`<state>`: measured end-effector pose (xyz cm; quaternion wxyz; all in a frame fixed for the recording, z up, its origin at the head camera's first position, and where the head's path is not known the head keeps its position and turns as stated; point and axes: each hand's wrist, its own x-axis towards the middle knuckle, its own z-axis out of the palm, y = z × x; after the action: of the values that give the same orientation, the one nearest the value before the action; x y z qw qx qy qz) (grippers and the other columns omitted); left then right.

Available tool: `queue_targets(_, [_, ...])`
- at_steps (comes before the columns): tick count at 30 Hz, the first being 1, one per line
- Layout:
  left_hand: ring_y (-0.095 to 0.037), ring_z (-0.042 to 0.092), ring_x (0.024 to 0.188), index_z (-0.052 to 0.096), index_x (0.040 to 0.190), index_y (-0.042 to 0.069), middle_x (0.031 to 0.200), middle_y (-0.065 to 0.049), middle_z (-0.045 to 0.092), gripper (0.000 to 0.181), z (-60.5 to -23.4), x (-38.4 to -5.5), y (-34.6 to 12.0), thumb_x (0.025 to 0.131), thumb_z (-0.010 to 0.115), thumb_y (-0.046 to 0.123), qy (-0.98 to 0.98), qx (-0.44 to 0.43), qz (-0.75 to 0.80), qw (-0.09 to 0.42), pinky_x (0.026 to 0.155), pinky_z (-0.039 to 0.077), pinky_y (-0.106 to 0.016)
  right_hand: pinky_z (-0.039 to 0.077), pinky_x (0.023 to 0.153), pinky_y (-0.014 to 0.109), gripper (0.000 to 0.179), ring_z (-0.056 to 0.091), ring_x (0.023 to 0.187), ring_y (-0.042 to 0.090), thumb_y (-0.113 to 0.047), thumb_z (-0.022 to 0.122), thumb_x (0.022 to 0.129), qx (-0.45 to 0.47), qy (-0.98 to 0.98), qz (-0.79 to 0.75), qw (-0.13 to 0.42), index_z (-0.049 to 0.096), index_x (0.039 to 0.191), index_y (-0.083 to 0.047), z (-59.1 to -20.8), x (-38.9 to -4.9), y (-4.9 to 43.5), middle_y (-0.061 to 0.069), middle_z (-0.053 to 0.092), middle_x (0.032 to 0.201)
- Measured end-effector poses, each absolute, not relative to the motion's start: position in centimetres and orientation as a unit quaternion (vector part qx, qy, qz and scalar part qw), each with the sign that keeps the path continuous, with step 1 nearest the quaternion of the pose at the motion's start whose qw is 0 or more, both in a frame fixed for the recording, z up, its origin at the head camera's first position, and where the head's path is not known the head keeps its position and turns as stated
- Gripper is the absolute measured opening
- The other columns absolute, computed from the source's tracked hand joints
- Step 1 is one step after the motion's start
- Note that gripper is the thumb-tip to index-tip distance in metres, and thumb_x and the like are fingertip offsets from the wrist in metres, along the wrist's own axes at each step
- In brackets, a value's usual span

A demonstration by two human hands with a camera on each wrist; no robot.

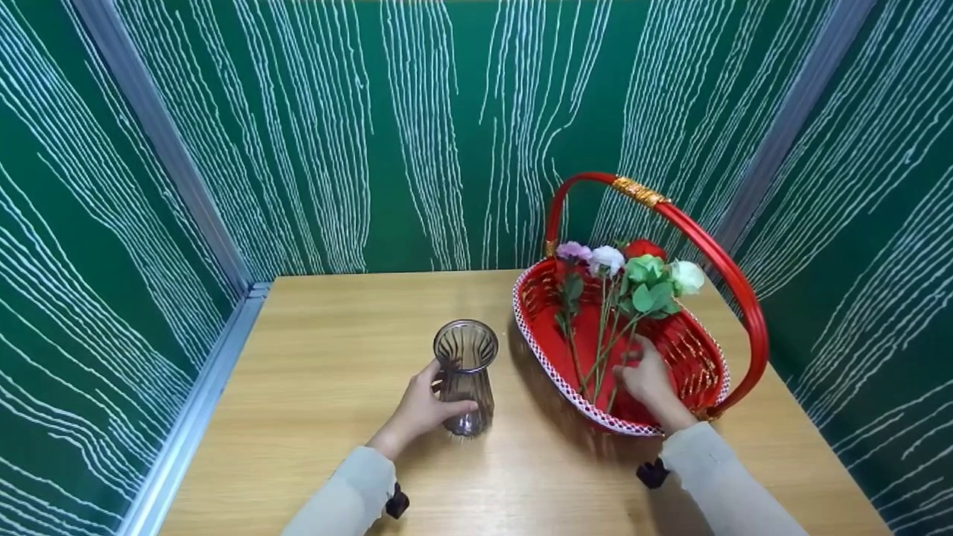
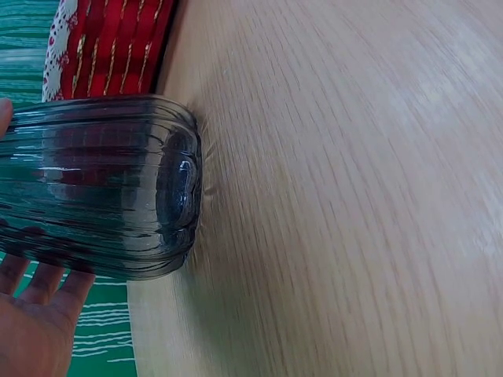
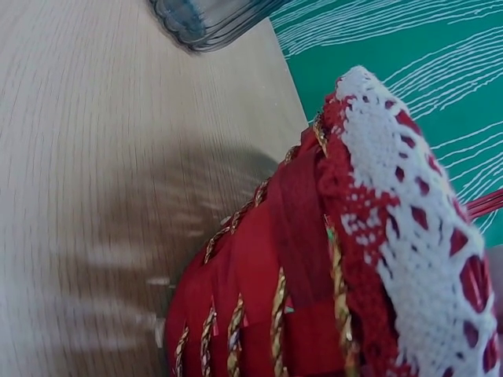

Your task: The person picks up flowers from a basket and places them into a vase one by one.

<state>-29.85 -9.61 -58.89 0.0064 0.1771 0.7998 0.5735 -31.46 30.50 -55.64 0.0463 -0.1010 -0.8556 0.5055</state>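
My left hand (image 1: 423, 409) holds a smoky grey glass vase (image 1: 467, 398) by its side, the thumb in front and the fingers around the far side. The vase stands upright on the table, its wide mouth upward; in the left wrist view its ribbed body (image 2: 102, 188) lies sideways across the picture. My right hand (image 1: 651, 380) is inside a red basket (image 1: 543, 357), at the lower flower stems (image 1: 601, 350). Its thumb and fingers are bent about a thin stem; whether they pinch it is unclear. The right wrist view mostly shows the basket's outer wall (image 3: 251, 322).
Artificial flowers lean on the basket's far rim: a purple one (image 1: 573, 251), a white one (image 1: 607, 260), a red one (image 1: 644, 249), a green rose (image 1: 645, 268) and a pale rose (image 1: 686, 277). The tall red handle (image 1: 715, 246) arches over the basket. Green walls (image 1: 298, 149) enclose the wooden table (image 1: 320, 335).
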Motion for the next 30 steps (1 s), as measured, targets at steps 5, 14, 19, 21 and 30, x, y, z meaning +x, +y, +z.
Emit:
queue_targets(5, [-0.043, 0.064, 0.135, 0.051, 0.155, 0.002, 0.142, -0.024, 0.067, 0.089, -58.92, -29.84, -9.65, 0.081, 0.096, 0.017, 0.800, 0.175, 0.574, 0.006, 0.114, 0.055, -0.057, 0.059, 0.053, 0.022, 0.067, 0.061, 0.060, 0.006, 0.011, 0.055, 0.098, -0.118, -0.821, 0.557, 0.050, 0.028, 0.159, 0.020, -55.27, -31.22, 30.55, 0.020, 0.061, 0.105])
queue_targets(14, [-0.043, 0.063, 0.136, 0.052, 0.155, 0.003, 0.143, -0.023, 0.067, 0.088, -59.07, -29.89, -9.69, 0.081, 0.096, 0.016, 0.799, 0.177, 0.575, 0.005, 0.115, 0.055, -0.058, 0.045, 0.071, 0.020, 0.039, 0.059, 0.084, 0.021, -0.005, 0.055, 0.104, -0.128, -0.861, 0.474, 0.134, 0.062, 0.134, 0.019, -55.16, -31.32, 30.67, 0.022, 0.067, 0.099])
queue_targets(19, [-0.041, 0.064, 0.135, 0.053, 0.154, 0.004, 0.142, -0.022, 0.068, 0.087, -59.13, -29.97, -9.68, 0.081, 0.097, 0.018, 0.800, 0.177, 0.574, 0.006, 0.114, 0.056, -0.057, 0.048, 0.078, 0.027, 0.037, 0.064, 0.098, 0.035, -0.008, 0.052, 0.108, -0.136, -0.860, 0.470, 0.143, 0.063, 0.133, 0.018, -55.16, -31.38, 30.63, 0.032, 0.069, 0.111])
queue_targets(21, [-0.041, 0.064, 0.134, 0.053, 0.154, 0.004, 0.141, -0.022, 0.068, 0.086, -59.14, -29.99, -9.67, 0.081, 0.097, 0.019, 0.799, 0.179, 0.575, 0.007, 0.114, 0.056, -0.057, 0.047, 0.077, 0.026, 0.035, 0.063, 0.095, 0.031, -0.008, 0.051, 0.107, -0.140, -0.858, 0.473, 0.145, 0.064, 0.130, 0.016, -55.09, -31.37, 30.52, 0.031, 0.069, 0.110])
queue_targets(30, [-0.041, 0.064, 0.135, 0.052, 0.155, 0.006, 0.143, -0.022, 0.067, 0.086, -59.22, -29.96, -9.70, 0.082, 0.096, 0.018, 0.798, 0.179, 0.576, 0.013, 0.114, 0.056, -0.055, 0.044, 0.074, 0.027, 0.029, 0.055, 0.090, 0.023, -0.009, 0.051, 0.110, -0.147, -0.850, 0.482, 0.153, 0.060, 0.130, 0.009, -54.64, -31.31, 30.16, 0.015, 0.060, 0.100])
